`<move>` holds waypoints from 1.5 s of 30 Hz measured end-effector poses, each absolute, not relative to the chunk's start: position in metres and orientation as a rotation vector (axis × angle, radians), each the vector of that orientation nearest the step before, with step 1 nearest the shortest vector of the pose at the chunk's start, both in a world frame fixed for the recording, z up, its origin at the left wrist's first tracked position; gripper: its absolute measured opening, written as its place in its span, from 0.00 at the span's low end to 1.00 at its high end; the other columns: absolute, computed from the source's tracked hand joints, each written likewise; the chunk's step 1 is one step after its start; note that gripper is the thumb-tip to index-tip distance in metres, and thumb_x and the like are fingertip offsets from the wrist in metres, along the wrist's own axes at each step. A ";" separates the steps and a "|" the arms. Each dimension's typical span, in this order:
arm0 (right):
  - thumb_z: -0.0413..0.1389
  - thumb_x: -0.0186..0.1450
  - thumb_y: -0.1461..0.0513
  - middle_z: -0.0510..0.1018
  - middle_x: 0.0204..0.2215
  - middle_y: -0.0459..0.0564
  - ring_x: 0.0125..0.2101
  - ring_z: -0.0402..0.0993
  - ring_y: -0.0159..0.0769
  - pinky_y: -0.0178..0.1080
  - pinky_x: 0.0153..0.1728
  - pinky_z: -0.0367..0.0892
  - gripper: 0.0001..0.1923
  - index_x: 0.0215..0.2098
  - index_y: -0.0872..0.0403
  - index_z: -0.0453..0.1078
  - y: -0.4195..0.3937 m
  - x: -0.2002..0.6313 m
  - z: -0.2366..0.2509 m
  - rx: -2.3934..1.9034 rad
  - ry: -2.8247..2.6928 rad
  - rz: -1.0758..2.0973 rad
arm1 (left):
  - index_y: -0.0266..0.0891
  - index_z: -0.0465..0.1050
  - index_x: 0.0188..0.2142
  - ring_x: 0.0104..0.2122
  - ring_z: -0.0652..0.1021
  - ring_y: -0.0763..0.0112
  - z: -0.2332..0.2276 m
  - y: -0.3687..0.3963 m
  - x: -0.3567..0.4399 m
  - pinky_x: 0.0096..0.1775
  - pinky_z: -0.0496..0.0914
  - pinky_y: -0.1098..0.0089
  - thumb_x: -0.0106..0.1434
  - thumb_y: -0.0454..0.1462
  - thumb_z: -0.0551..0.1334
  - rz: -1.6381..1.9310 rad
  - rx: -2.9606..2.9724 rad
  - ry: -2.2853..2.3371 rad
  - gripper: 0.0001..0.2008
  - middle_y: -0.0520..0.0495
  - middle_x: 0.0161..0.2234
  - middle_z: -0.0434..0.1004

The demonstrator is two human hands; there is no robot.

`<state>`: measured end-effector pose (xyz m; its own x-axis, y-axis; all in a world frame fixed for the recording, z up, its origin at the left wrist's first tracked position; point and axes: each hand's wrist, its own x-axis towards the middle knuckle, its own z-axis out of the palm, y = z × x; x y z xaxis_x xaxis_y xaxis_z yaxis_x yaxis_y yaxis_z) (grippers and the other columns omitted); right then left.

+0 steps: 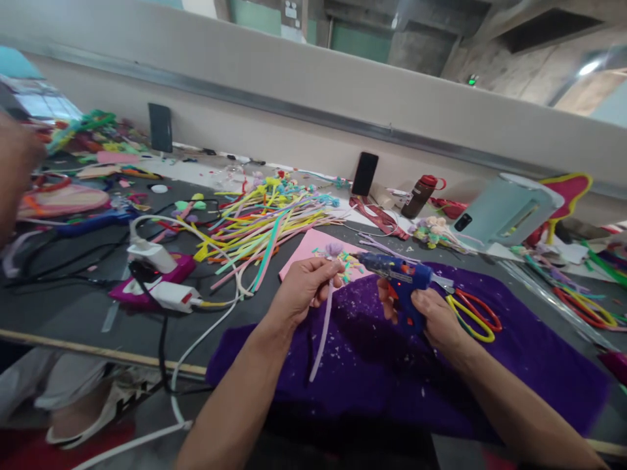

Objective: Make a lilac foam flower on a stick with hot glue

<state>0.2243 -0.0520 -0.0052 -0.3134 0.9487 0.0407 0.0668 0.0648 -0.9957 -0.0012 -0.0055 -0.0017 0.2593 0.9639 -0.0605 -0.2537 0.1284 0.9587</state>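
My right hand (pixel 431 310) grips a blue hot glue gun (pixel 404 277) by its handle. The nozzle points left, close to the fingers of my left hand (pixel 308 284). Between those fingers I pinch a pale purple pipe cleaner flower (pixel 334 250), its long stem (pixel 322 339) hanging down over a purple cloth (pixel 372 372). Beneath both hands lies a pink sheet (pixel 301 251) strewn with small coloured pieces. Scissors with red and yellow handles (pixel 473 316) rest on the cloth, right of the glue gun.
A heap of coloured pipe cleaners (pixel 274 228) spreads across the middle. At left stand a magenta power strip (pixel 130 294) with plugs and loose cords. A phone (pixel 365 175), a brown bottle (pixel 420 196) and a pale blue box (pixel 509 212) line the back. Another person's arm (pixel 14 170) enters at far left.
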 end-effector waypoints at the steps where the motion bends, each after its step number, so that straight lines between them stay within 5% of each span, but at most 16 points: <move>1: 0.46 0.58 0.45 0.74 0.31 0.54 0.28 0.70 0.41 0.40 0.26 0.67 0.26 0.43 0.53 0.69 -0.053 0.225 -0.006 -1.076 -1.541 1.334 | 0.33 0.73 0.27 0.10 0.61 0.86 -0.003 -0.005 -0.001 0.10 0.51 0.81 0.52 0.44 0.63 1.066 1.055 0.871 0.13 0.52 0.19 0.71; 7: 0.41 0.60 0.45 0.74 0.29 0.56 0.29 0.70 0.44 0.43 0.27 0.67 0.27 0.41 0.53 0.70 -0.055 0.227 -0.011 -1.177 -1.605 1.215 | 0.34 0.70 0.22 0.09 0.61 0.85 -0.006 -0.006 0.003 0.10 0.52 0.81 0.52 0.44 0.64 1.013 1.079 0.853 0.13 0.55 0.12 0.66; 15: 0.47 0.59 0.48 0.74 0.35 0.55 0.32 0.71 0.45 0.44 0.32 0.68 0.23 0.43 0.54 0.69 -0.063 0.232 -0.009 -1.130 -1.657 1.233 | 0.34 0.70 0.21 0.08 0.60 0.85 -0.006 -0.007 0.004 0.10 0.52 0.82 0.53 0.43 0.63 0.987 1.103 0.854 0.14 0.56 0.10 0.62; 19: 0.48 0.60 0.49 0.75 0.36 0.55 0.33 0.71 0.44 0.42 0.34 0.67 0.22 0.43 0.54 0.69 -0.064 0.235 -0.012 -1.092 -1.734 1.207 | 0.33 0.72 0.25 0.09 0.61 0.85 -0.006 -0.006 0.006 0.10 0.52 0.81 0.53 0.42 0.63 0.968 1.058 0.805 0.12 0.53 0.16 0.69; 36: 0.49 0.63 0.53 0.73 0.29 0.50 0.26 0.68 0.34 0.36 0.28 0.63 0.14 0.29 0.54 0.68 -0.066 0.235 -0.012 -1.064 -1.910 0.960 | 0.35 0.69 0.22 0.08 0.62 0.83 -0.009 -0.008 0.013 0.11 0.55 0.81 0.53 0.42 0.61 0.911 1.159 0.956 0.12 0.55 0.10 0.64; 45: 0.50 0.62 0.51 0.71 0.25 0.47 0.22 0.65 0.32 0.35 0.25 0.61 0.14 0.32 0.54 0.66 -0.065 0.239 -0.016 -1.144 -1.887 0.933 | 0.35 0.68 0.20 0.08 0.62 0.83 -0.006 -0.008 0.014 0.12 0.56 0.81 0.55 0.41 0.61 0.911 1.241 1.029 0.12 0.55 0.09 0.64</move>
<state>0.2387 -0.0648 -0.0160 -0.3393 0.9166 0.2114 0.3884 0.3412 -0.8560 0.0142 -0.0085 -0.0058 0.2968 0.9482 -0.1129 0.0027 0.1174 0.9931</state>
